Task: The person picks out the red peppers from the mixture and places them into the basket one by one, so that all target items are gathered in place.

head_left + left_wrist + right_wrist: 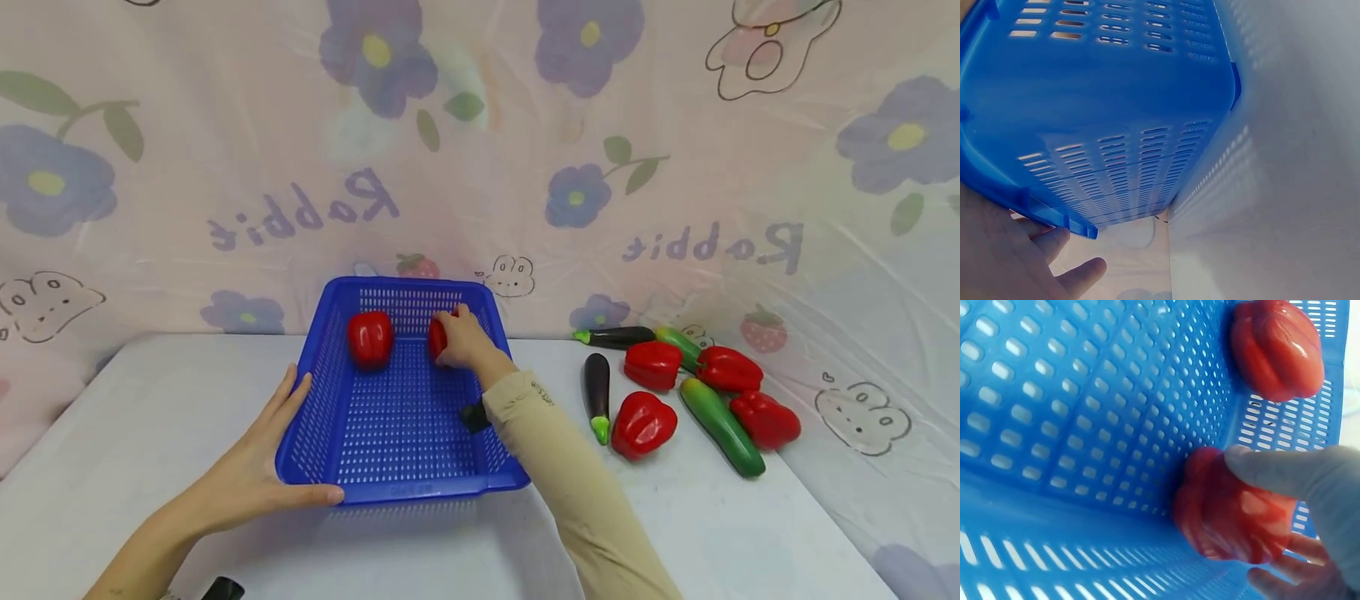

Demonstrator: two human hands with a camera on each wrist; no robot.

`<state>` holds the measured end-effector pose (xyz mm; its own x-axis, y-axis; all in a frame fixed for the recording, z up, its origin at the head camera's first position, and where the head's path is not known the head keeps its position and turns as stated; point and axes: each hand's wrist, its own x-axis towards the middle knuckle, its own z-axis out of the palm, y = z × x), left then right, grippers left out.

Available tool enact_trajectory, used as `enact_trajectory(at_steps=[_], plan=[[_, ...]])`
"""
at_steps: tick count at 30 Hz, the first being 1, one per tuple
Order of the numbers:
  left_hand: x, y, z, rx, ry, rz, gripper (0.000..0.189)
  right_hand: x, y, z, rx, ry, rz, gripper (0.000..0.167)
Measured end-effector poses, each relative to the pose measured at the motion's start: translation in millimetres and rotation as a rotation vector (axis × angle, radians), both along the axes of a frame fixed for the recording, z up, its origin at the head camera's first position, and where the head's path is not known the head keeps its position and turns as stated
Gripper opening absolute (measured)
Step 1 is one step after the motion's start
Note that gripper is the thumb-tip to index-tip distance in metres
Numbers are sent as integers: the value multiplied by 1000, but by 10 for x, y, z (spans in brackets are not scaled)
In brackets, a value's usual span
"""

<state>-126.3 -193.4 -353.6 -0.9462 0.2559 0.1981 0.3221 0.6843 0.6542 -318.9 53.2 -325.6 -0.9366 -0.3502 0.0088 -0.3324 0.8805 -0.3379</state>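
A blue plastic basket (408, 450) with slotted walls sits on the white table. Inside it, near the far right corner, my right hand (465, 340) holds a red bell pepper (1229, 515). In the right wrist view the thumb lies over the pepper and the fingers are at its other side. Another red bell pepper (371, 340) rests at the basket's far left. My left hand (251, 479) touches the near left corner of the basket, thumb straight along the front rim and fingers extended by the left side. Part of the held pepper is hidden by the right hand in the head view.
Right of the basket lie several more red bell peppers (643, 426), a dark eggplant (597, 387), another eggplant (618, 337) farther back and a green cucumber (722, 427). A second cucumber (677, 343) is partly hidden behind peppers. A patterned cloth (480, 167) hangs behind the table.
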Motion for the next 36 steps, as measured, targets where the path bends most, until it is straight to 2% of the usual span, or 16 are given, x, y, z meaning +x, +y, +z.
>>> enact_trajectory(at_steps=[5,13,23,36], plan=[[11,-5,-1,4,9,-9,126,18,-1,26,-10,-1,-9,74],[-2,-2,9,-4,-6,-11,127,-15,63,105,-97,-1,-26,79],[-4,-17,17,-3,-4,-22,128,40,192,210,-205,46,34,77],[0,-20,39,6,-17,-30,128,154,292,274,-211,80,75,76]])
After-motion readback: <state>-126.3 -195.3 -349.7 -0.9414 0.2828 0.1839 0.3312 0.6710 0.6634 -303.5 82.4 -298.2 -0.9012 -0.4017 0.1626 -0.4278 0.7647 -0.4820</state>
